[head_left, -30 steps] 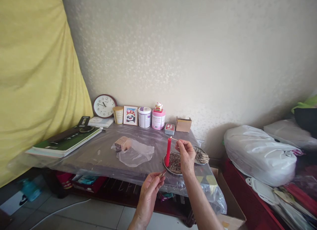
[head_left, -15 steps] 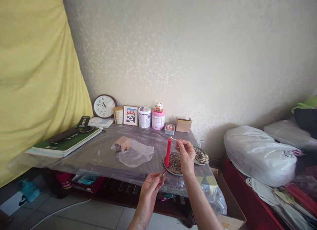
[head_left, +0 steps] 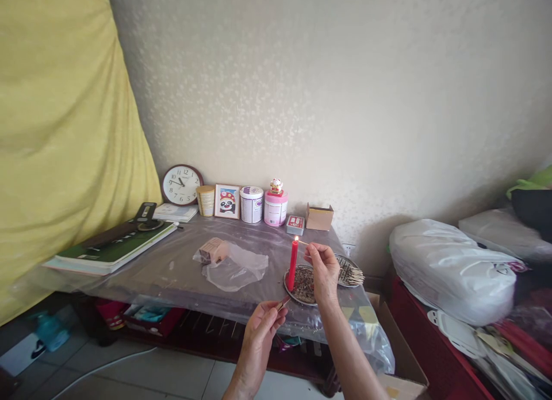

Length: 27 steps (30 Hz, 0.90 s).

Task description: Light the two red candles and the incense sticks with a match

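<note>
A red candle [head_left: 292, 266] stands upright on a round metal plate [head_left: 302, 302] covered with dark burnt bits. At its wick burns a small flame [head_left: 296, 239]. My right hand [head_left: 323, 269], just right of the candle, pinches a thin matchstick [head_left: 304, 243] whose tip reaches the flame. Below and left of the plate, my left hand [head_left: 264, 325] is closed around a small matchbox [head_left: 282, 304], mostly hidden by the fingers. Behind my right hand, a second plate [head_left: 344, 283] carries many matchsticks [head_left: 355, 276].
A brown box [head_left: 211, 250] in torn clear plastic [head_left: 235, 269] lies mid-table. Along the wall stand a clock [head_left: 182, 185], a framed panda picture [head_left: 227, 202], tins [head_left: 252, 204] and an open carton [head_left: 319, 217]. Books [head_left: 116, 250] lie left; white bags [head_left: 452, 268] are at right.
The glow at the candle's wick has grown into a clearer, brighter flame. Both hands stay almost where they were.
</note>
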Tool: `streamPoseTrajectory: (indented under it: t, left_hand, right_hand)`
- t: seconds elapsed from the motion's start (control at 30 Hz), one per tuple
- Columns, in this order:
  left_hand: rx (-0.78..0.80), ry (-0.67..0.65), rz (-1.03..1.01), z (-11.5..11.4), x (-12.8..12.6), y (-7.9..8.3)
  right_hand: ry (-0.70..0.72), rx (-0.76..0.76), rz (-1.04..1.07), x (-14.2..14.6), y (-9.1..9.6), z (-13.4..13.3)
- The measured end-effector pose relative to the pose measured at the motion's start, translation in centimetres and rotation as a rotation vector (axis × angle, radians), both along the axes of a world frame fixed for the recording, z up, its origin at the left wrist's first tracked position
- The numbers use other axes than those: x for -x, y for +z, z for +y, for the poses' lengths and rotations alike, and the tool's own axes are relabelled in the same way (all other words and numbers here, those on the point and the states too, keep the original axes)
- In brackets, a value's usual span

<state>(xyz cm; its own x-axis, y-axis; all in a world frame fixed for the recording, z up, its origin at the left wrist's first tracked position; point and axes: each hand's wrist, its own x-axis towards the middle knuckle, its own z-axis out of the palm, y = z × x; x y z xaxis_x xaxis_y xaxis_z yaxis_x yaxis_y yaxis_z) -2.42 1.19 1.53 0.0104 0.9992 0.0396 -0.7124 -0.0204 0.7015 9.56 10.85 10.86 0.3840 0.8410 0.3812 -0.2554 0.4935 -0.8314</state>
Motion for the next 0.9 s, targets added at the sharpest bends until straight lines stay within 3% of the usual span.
streamPoseTrajectory:
  t: [0.9]
  left_hand:
    - [0.004, 0.001, 0.008, 0.12, 0.00, -0.11]
  right_hand:
    - [-0.006, 0.000, -0.009, 0.01, -0.18, 0.23]
